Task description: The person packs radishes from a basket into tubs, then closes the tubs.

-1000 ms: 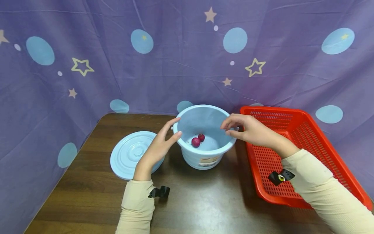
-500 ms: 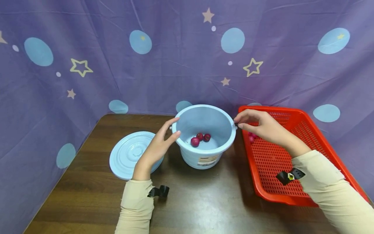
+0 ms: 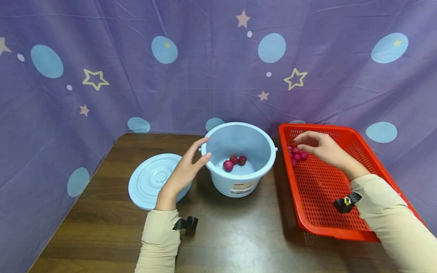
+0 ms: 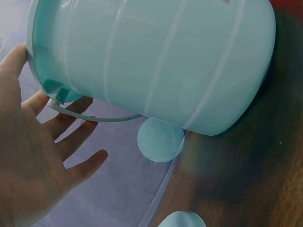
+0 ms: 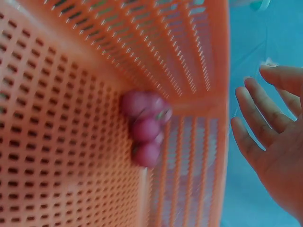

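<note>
A light blue bucket point(image 3: 241, 178) stands upright on the table with three small round magenta-red pieces point(image 3: 228, 165), which look like radishes, on its floor. My left hand point(image 3: 184, 172) touches the left of its rim with fingers spread; in the left wrist view some fingers lie by the wire handle point(image 4: 102, 119). My right hand point(image 3: 319, 146) hovers over the red plastic basket point(image 3: 297, 204), fingers slightly bent and nothing held. Several more radishes point(image 3: 295, 155) are heaped in the basket's far left corner, just below and left of that hand. The right wrist view shows this heap point(image 5: 146, 127) blurred.
A round light blue lid point(image 3: 150, 178) lies on the wooden table point(image 3: 218, 239) left of the bucket, partly behind my left forearm. Behind the table hangs a purple curtain point(image 3: 205, 94) with stars and dots.
My right hand has moved right, from over the bucket to over the basket. A third radish now shows in the bucket. The left hand stays at the rim.
</note>
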`<state>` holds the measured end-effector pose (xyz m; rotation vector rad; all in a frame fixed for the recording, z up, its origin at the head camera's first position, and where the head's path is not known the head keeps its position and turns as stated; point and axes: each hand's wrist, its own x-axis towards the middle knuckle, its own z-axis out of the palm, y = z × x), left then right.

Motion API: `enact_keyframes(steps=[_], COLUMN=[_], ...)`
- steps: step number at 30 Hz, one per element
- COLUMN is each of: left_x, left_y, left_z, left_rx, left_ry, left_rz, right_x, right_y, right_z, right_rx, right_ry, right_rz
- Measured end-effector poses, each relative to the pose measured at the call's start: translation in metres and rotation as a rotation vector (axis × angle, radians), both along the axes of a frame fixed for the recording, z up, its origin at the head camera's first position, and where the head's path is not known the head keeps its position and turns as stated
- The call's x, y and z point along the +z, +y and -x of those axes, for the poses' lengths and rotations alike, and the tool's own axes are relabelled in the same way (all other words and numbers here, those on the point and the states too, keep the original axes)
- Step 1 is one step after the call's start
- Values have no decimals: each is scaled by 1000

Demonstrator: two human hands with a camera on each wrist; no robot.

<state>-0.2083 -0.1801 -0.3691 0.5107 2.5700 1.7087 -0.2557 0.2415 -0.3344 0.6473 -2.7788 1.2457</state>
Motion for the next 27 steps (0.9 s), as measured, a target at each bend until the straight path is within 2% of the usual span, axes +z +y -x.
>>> enact_keyframes(steps=[9, 20, 27], left_x=[-1, -2, -4], left_y=[1, -2, 0], left_z=[0, 2, 2], left_rx=[1, 9, 5], left_ry=[-16, 7, 17], left_rz=[-4, -14, -20], right_x=[-21, -36, -52], right_y=[31, 39, 43], right_z=[9, 29, 37], right_rx=[-76, -118, -124], right_ry=[-43, -191, -215], right_rz=[-107, -100, -91])
